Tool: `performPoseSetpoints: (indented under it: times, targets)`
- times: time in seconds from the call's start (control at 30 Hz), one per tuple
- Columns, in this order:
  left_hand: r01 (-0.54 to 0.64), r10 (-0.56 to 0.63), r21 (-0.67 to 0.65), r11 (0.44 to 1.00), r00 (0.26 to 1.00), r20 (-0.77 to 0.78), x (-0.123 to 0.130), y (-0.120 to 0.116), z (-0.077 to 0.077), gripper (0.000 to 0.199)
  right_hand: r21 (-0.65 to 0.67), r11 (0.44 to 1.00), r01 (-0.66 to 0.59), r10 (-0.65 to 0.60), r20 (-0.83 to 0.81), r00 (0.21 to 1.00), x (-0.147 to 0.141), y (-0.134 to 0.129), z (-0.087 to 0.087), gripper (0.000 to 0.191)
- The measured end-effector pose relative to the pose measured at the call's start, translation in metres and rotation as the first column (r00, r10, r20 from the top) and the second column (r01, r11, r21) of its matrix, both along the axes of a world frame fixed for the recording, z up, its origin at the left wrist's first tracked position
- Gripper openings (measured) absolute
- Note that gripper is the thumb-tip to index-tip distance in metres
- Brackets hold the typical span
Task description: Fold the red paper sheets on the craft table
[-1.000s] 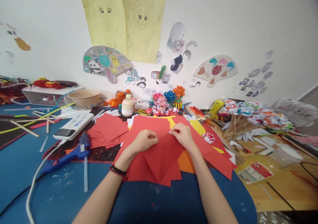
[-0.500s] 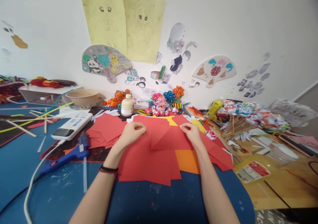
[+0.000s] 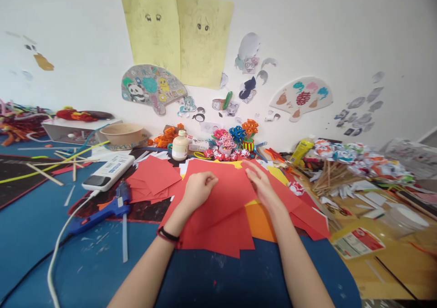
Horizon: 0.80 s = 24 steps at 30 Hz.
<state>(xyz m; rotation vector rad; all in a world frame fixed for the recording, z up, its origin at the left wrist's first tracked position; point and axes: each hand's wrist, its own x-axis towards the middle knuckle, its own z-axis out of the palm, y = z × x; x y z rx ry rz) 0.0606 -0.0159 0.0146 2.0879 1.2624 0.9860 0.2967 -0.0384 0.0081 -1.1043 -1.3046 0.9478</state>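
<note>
The white wall (image 3: 300,34) spans the rear of the workspace. The blue table (image 3: 259,276) occupies the foreground. A stack of red paper (image 3: 221,246) lies on the table, directly in front of the person. The upper red sheet (image 3: 232,189) lies over this stack, between the two hands, its lower edge running obliquely. An orange sheet (image 3: 261,221) shows at the right of the stack, partly covered. The blue glue gun (image 3: 102,214) rests at the left, near a white device (image 3: 109,172). The right hand (image 3: 262,189) is at the right edge of the upper red sheet, fingers extended and spread. The left hand (image 3: 199,190) is curled over the sheet's left portion; whether it pinches the paper cannot be told. A cream bottle (image 3: 180,148) stands upright behind the paper. A dark wristband (image 3: 168,234) encircles the left wrist.
</note>
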Motion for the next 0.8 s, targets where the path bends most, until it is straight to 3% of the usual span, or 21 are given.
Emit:
performPoseSetpoints:
  times: [0.1,0.17,0.23,0.33,0.53,0.7,0.8]
  targets:
    - [-0.009,0.078,-0.177,0.984,0.920,0.385,-0.005,0.005,0.001,0.029,-0.101,0.976,-0.191,0.178,-0.120,0.977,0.009,-0.003,0.001,0.069]
    - [0.099,0.119,-0.316,0.944,0.790,0.601,-0.005,0.005,0.001,0.036,-0.106,0.936,-0.335,0.321,-0.129,0.938,0.006,-0.005,0.000,0.078]
    - [0.199,0.157,-0.397,0.896,0.694,0.703,-0.002,0.003,0.000,0.042,-0.094,0.911,-0.400,0.388,-0.125,0.913,-0.003,-0.005,-0.001,0.084]
    - [0.230,0.177,-0.424,0.876,0.665,0.726,0.003,0.000,-0.003,0.046,-0.081,0.919,-0.387,0.375,-0.129,0.918,-0.017,-0.005,-0.005,0.082]
    - [0.160,0.182,-0.387,0.908,0.682,0.708,0.010,-0.004,-0.009,0.040,-0.066,0.914,-0.401,0.388,-0.150,0.909,-0.028,-0.006,-0.011,0.083]
    - [0.241,0.167,-0.441,0.865,0.691,0.704,0.015,-0.014,-0.004,0.038,-0.060,0.921,-0.384,0.374,-0.134,0.918,-0.034,-0.007,-0.012,0.066]
    - [0.163,0.202,-0.420,0.893,0.688,0.697,0.017,-0.014,-0.004,0.038,-0.039,0.925,-0.377,0.373,-0.095,0.923,-0.037,-0.009,-0.010,0.069]
